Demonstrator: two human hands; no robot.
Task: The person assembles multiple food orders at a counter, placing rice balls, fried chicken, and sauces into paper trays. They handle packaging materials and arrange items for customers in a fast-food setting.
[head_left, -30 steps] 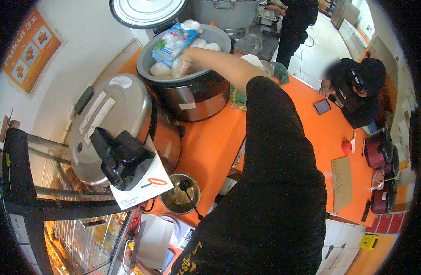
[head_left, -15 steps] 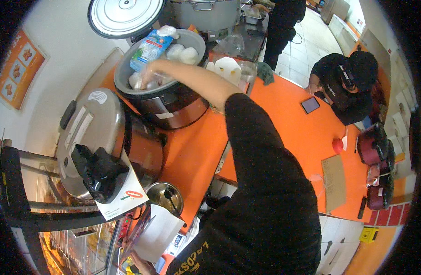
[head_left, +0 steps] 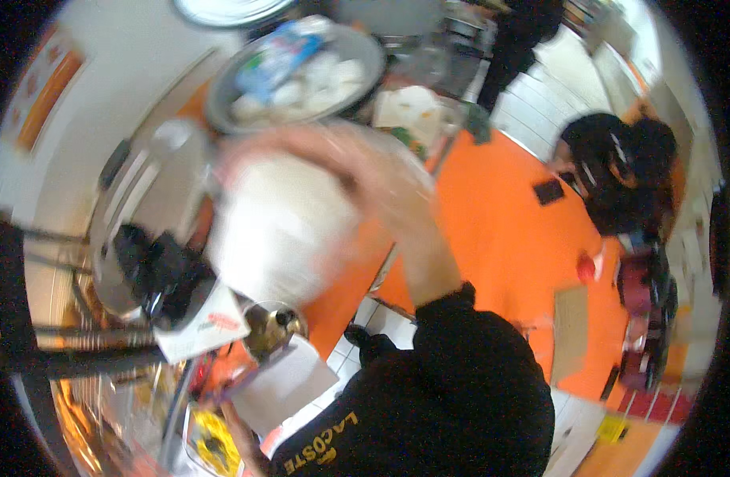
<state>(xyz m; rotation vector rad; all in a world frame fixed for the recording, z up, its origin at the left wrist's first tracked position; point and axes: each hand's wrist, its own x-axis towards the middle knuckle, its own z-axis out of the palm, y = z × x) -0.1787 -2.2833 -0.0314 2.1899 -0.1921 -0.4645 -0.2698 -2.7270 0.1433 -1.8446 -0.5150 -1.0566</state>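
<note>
My right hand (head_left: pixel 325 155), smeared by motion, is closed on a white bundle (head_left: pixel 277 226) that looks like a plastic-wrapped portion. It hangs in front of the large round cooker (head_left: pixel 373 71). Inside the cooker lie several similar white bundles (head_left: pixel 333 79) and a blue-and-white packet (head_left: pixel 277 60). At the lower left, my left hand (head_left: pixel 244 437) grips the edge of a white card box (head_left: pixel 289 385); some of its fingers are hidden. Close to that box stands a metal bowl (head_left: pixel 289 326) with a dark-handled utensil in it.
A second cooker (head_left: pixel 154 199), lid shut, carries a black plastic bag (head_left: pixel 158 274). A heated glass display (head_left: pixel 102 413) stands at lower left. Across the orange counter (head_left: pixel 492 238), a person in black (head_left: pixel 619 171) leans beside a phone (head_left: pixel 549 191). An open white food box (head_left: pixel 408 111) sits beyond my right arm.
My right hand has come out of the cooker and moved toward me, carrying a white bundle. My left hand stays by the white box. The whole view has shifted slightly.
</note>
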